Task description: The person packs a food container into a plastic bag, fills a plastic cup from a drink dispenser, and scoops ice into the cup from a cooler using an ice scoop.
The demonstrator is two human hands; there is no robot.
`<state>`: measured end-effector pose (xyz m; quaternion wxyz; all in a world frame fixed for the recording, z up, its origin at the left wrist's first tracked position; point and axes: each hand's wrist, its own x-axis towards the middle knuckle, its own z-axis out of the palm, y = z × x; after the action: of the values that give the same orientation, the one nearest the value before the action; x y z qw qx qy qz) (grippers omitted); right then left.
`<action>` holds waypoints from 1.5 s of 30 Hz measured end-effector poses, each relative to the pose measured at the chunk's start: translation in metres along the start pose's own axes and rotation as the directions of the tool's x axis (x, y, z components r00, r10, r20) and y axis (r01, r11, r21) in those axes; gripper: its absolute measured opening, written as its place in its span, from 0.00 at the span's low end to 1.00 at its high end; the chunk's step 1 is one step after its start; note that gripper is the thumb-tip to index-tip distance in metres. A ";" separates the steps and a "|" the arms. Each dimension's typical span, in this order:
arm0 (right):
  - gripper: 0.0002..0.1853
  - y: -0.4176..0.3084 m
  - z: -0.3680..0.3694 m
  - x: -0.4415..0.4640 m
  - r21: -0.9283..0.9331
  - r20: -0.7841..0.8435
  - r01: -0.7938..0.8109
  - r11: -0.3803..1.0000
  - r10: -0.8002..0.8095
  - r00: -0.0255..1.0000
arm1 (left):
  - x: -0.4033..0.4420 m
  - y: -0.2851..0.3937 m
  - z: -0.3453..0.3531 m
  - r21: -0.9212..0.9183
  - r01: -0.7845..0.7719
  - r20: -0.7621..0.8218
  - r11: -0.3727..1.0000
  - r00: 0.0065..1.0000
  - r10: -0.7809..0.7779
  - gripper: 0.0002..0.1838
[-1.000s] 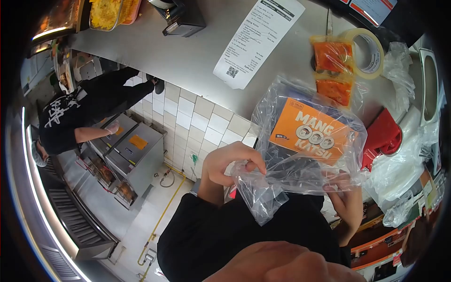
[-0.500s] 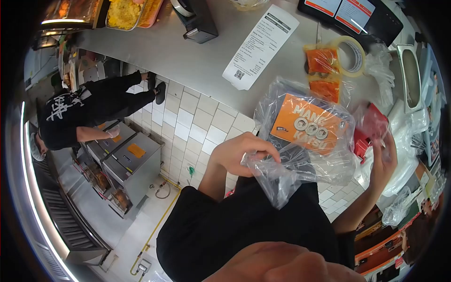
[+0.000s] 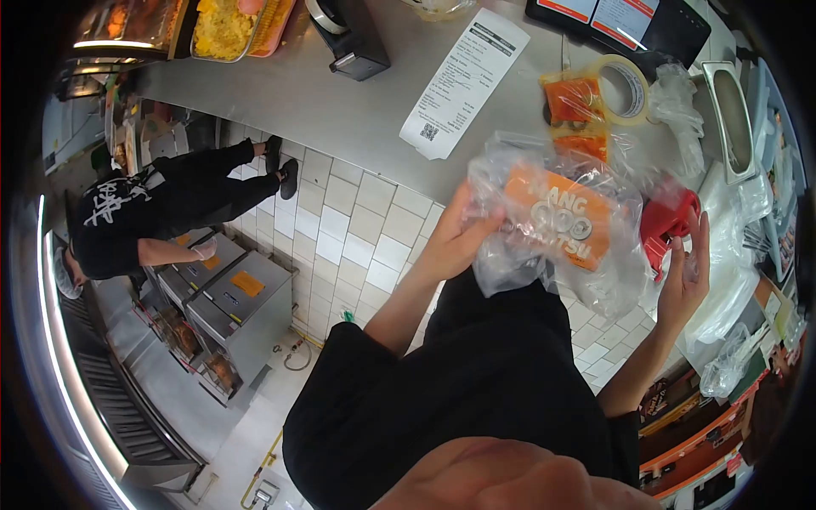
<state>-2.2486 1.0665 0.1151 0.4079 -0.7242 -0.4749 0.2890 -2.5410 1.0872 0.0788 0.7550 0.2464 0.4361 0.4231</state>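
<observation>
A clear plastic bag (image 3: 612, 289) with an orange printed box or card (image 3: 561, 217) inside lies at the counter's front edge. My left hand (image 3: 467, 229) is closed on the bag's left side, its fingers partly covered by the plastic. To the right of the bag, my right hand (image 3: 684, 276) is raised beside a red tape dispenser (image 3: 667, 223). Its fingers are partly spread, with blurred clear plastic around them, and whether they grip it is unclear. Sachets of orange sauce (image 3: 574, 102) lie just behind the bag.
The steel counter (image 3: 340, 119) carries a receipt (image 3: 463, 85), a tape roll (image 3: 625, 89), a black dispenser (image 3: 348, 38), a tray of yellow food (image 3: 223, 30), a screen device (image 3: 625, 25) and a metal tray (image 3: 729, 119). A co-worker (image 3: 127, 212) stands at the left beside metal fryers (image 3: 238, 293).
My left hand has moved up along the bag's left side, and the bag's loose opening is now bunched over the box. My right hand has let go of the bag's right side and moved right.
</observation>
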 end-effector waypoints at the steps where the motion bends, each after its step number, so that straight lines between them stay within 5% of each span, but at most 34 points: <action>1: 0.24 -0.004 0.003 0.000 0.035 -0.020 0.036 0.999 -0.036 0.999 | 0.004 -0.002 -0.002 -0.102 0.072 0.009 0.992 0.997 -0.071 0.27; 4: 0.26 -0.008 0.000 -0.011 0.017 -0.067 0.028 0.999 -0.026 0.997 | 0.015 0.003 0.024 -0.040 -0.107 0.042 0.993 0.993 0.109 0.29; 9: 0.24 -0.002 -0.010 -0.035 0.026 -0.055 -0.058 0.998 0.060 0.997 | 0.019 -0.012 0.038 -0.078 -0.050 0.284 0.996 0.956 0.070 0.40; 17: 0.22 0.003 0.007 -0.050 0.075 0.025 -0.106 0.992 0.105 0.994 | 0.024 -0.020 0.036 -0.131 0.002 0.254 0.991 0.967 0.031 0.41; 25: 0.21 0.012 0.019 -0.061 -0.073 0.180 -0.063 0.995 0.075 0.981 | 0.028 -0.020 0.038 -0.070 0.012 0.252 0.998 0.968 0.006 0.40; 33: 0.20 0.009 0.020 -0.055 -0.055 0.156 -0.102 0.993 0.110 0.982 | 0.035 -0.024 0.038 -0.043 -0.016 0.257 0.999 0.966 0.027 0.42; 34: 0.20 0.010 0.017 -0.054 -0.052 0.127 -0.080 0.995 0.087 0.988 | 0.036 -0.027 0.038 0.079 -0.070 0.225 0.994 0.973 0.051 0.44; 36: 0.19 0.020 0.020 -0.060 0.042 0.078 -0.063 0.997 0.060 0.995 | 0.036 -0.039 0.038 0.298 -0.170 0.203 0.939 0.973 0.112 0.47; 37: 0.18 0.022 0.013 -0.062 0.058 0.024 -0.048 0.997 0.047 0.999 | 0.037 -0.039 0.034 0.517 -0.225 0.225 0.826 0.967 0.122 0.48; 38: 0.18 0.010 0.007 -0.060 -0.187 0.039 -0.069 0.980 0.078 0.996 | 0.044 -0.036 0.027 0.666 -0.287 0.264 0.689 0.954 0.143 0.47; 39: 0.18 0.005 0.006 -0.063 -0.085 0.001 -0.095 0.992 0.095 0.995 | 0.051 -0.032 0.021 0.754 -0.348 0.297 0.557 0.937 0.185 0.46; 41: 0.16 0.005 0.000 -0.070 -0.142 0.024 -0.314 0.939 0.320 0.947 | 0.069 -0.024 0.014 0.819 -0.427 0.343 0.384 0.900 0.268 0.44; 42: 0.17 0.024 -0.005 -0.083 -0.167 -0.036 -0.007 0.986 0.001 0.999 | 0.078 -0.021 0.018 0.817 -0.470 0.371 0.334 0.872 0.319 0.43; 43: 0.17 0.033 -0.007 -0.086 -0.220 -0.108 0.055 0.974 -0.080 0.991 | 0.088 -0.017 0.028 0.802 -0.519 0.400 0.295 0.834 0.380 0.42; 45: 0.18 0.023 -0.034 -0.093 -0.035 -0.187 0.040 0.999 -0.046 0.981 | 0.094 -0.013 0.070 0.742 -0.628 0.458 0.233 0.730 0.508 0.41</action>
<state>-2.2466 0.9648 0.1153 0.4455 -0.7442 -0.4543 0.2034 -2.4500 1.1601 0.0621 0.3402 0.7554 0.4190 0.3715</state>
